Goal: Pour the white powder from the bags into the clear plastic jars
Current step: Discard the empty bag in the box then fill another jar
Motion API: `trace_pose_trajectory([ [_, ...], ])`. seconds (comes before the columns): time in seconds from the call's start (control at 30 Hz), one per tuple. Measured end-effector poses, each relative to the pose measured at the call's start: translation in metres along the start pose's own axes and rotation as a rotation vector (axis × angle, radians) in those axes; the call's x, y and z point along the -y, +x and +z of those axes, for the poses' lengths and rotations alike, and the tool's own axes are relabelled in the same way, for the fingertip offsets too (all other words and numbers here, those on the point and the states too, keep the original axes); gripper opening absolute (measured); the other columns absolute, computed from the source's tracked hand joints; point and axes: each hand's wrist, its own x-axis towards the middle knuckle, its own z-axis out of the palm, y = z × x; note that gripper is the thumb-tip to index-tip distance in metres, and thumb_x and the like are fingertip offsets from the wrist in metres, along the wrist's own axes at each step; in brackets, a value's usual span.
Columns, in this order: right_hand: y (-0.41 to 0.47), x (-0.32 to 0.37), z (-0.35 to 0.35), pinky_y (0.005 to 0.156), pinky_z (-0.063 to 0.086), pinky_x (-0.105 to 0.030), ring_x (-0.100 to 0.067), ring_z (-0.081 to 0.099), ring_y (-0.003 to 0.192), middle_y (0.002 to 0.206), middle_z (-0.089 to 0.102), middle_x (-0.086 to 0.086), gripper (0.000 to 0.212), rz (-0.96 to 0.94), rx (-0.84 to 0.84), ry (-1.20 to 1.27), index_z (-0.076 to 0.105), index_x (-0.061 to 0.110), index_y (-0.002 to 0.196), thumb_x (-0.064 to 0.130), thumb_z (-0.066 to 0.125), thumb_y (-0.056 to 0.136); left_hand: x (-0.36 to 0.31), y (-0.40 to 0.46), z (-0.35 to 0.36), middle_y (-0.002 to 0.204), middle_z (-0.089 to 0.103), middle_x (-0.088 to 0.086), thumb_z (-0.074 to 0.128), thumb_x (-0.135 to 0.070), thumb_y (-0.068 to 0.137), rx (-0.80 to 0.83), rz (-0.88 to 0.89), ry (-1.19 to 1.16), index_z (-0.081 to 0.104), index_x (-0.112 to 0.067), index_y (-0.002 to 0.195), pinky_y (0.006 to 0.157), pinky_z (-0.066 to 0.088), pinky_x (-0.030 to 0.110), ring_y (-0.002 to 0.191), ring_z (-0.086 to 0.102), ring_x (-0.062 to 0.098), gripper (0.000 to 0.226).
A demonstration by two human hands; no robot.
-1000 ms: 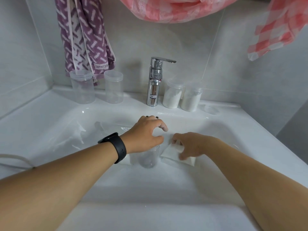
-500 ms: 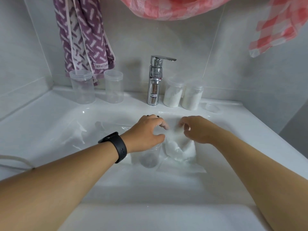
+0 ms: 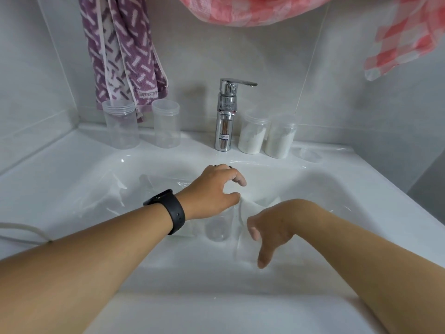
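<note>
The left hand (image 3: 214, 191) gripped the jar (image 3: 218, 226) rim; the bag (image 3: 255, 208) (powder-filled) sagged just right of it, nearer the right hand (image 3: 269, 230), whose fingers hung loose.

Sink (image 3: 72, 169): glossy white ceramic.
Tap (image 3: 226, 116): polished chrome metal.
Jars (image 3: 121, 126): clear smooth plastic.
Towel (image 3: 125, 51): purple woven cloth.
Watch strap (image 3: 172, 210): matt black.

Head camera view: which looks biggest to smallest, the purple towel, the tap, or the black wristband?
1. Purple towel, by far the largest.
2. Tap.
3. Black wristband, smallest, though it sits nearer the camera, so its real size against the tap is unsure.
</note>
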Motion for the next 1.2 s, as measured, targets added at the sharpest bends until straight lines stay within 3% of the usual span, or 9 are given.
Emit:
trace_pose_trajectory([
  [0.17,-0.001,0.002,-0.001,0.082,0.04,-0.033,-0.021,0.054,0.101,0.13,0.061,0.0,0.037,-0.012,-0.058,-0.039,0.059,0.022,0.131,0.038,0.059,0.098,-0.002,0.0,0.001,0.108,0.047,-0.024,0.064,-0.021,0.092,0.005,0.014,0.01,0.065,-0.028,0.118,0.086,0.028,-0.001,0.104,0.038,-0.002,0.026],
  [0.3,-0.005,-0.01,-0.006,0.088,0.047,-0.033,-0.019,0.064,0.108,0.11,0.074,0.006,0.029,-0.027,-0.099,0.027,0.068,0.021,0.117,0.034,0.048,0.1,-0.001,0.0,0.0,0.113,0.051,-0.02,0.064,-0.02,0.092,-0.003,0.012,0.0,0.065,-0.029,0.117,0.086,0.028,0.0,0.105,0.04,-0.001,0.027],
  [0.47,-0.026,-0.042,-0.016,0.092,0.051,-0.034,-0.015,0.067,0.091,0.09,0.072,0.011,0.02,-0.096,-0.276,0.331,0.067,0.026,0.091,0.044,0.059,0.093,-0.001,0.0,0.0,0.114,0.055,-0.021,0.064,-0.021,0.092,-0.031,0.03,-0.009,0.064,-0.032,0.116,0.084,0.031,0.001,0.106,0.04,-0.015,0.026],
  [0.57,-0.027,-0.032,-0.011,0.083,0.047,-0.029,-0.013,0.062,0.086,0.094,0.067,0.008,0.044,-0.077,-0.11,0.242,0.068,0.027,0.107,0.064,0.069,0.084,-0.002,0.0,0.002,0.116,0.056,-0.02,0.064,-0.02,0.093,-0.028,0.03,-0.015,0.064,-0.031,0.117,0.086,0.032,0.001,0.106,0.042,-0.01,0.027],
  [0.7,0.001,0.001,0.005,0.086,0.05,-0.034,-0.02,0.063,0.091,0.098,0.067,0.0,0.069,-0.025,0.094,0.011,0.064,0.019,0.124,0.068,0.075,0.077,-0.001,0.0,0.003,0.115,0.056,-0.02,0.064,-0.02,0.092,-0.024,0.038,-0.01,0.065,-0.03,0.117,0.088,0.032,0.002,0.107,0.042,-0.013,0.027],
  [0.83,0.018,0.007,0.01,0.083,0.047,-0.034,-0.02,0.062,0.091,0.122,0.067,-0.003,0.049,-0.069,0.092,-0.035,0.063,0.019,0.122,0.054,0.072,0.088,0.0,0.0,0.0,0.115,0.057,-0.019,0.064,-0.02,0.093,-0.031,0.031,-0.006,0.065,-0.029,0.117,0.086,0.031,0.001,0.107,0.041,-0.015,0.026],
  [0.9,0.02,0.008,0.012,0.079,0.046,-0.033,-0.02,0.062,0.091,0.124,0.068,-0.002,0.036,-0.089,0.094,-0.048,0.062,0.024,0.116,0.049,0.071,0.091,0.0,0.0,0.0,0.115,0.057,-0.018,0.064,-0.02,0.093,-0.026,0.031,0.0,0.065,-0.029,0.117,0.087,0.031,0.003,0.107,0.042,-0.013,0.026],
  [1.03,0.024,0.008,0.014,0.081,0.041,-0.033,-0.025,0.063,0.114,0.126,0.068,-0.004,0.046,-0.083,0.034,-0.086,0.064,0.021,0.126,0.051,0.07,0.091,-0.003,-0.001,0.002,0.116,0.057,-0.017,0.063,-0.02,0.093,-0.007,0.035,0.008,0.064,-0.028,0.118,0.087,0.029,0.0,0.106,0.043,-0.001,0.026],
  [1.2,0.024,0.006,0.015,0.084,0.043,-0.033,-0.027,0.062,0.113,0.125,0.068,-0.005,0.045,-0.112,0.002,-0.046,0.068,0.017,0.123,0.048,0.071,0.091,-0.005,-0.003,-0.001,0.118,0.057,-0.017,0.063,-0.02,0.093,-0.016,0.023,0.002,0.064,-0.027,0.119,0.087,0.029,-0.002,0.109,0.043,0.0,0.027],
])
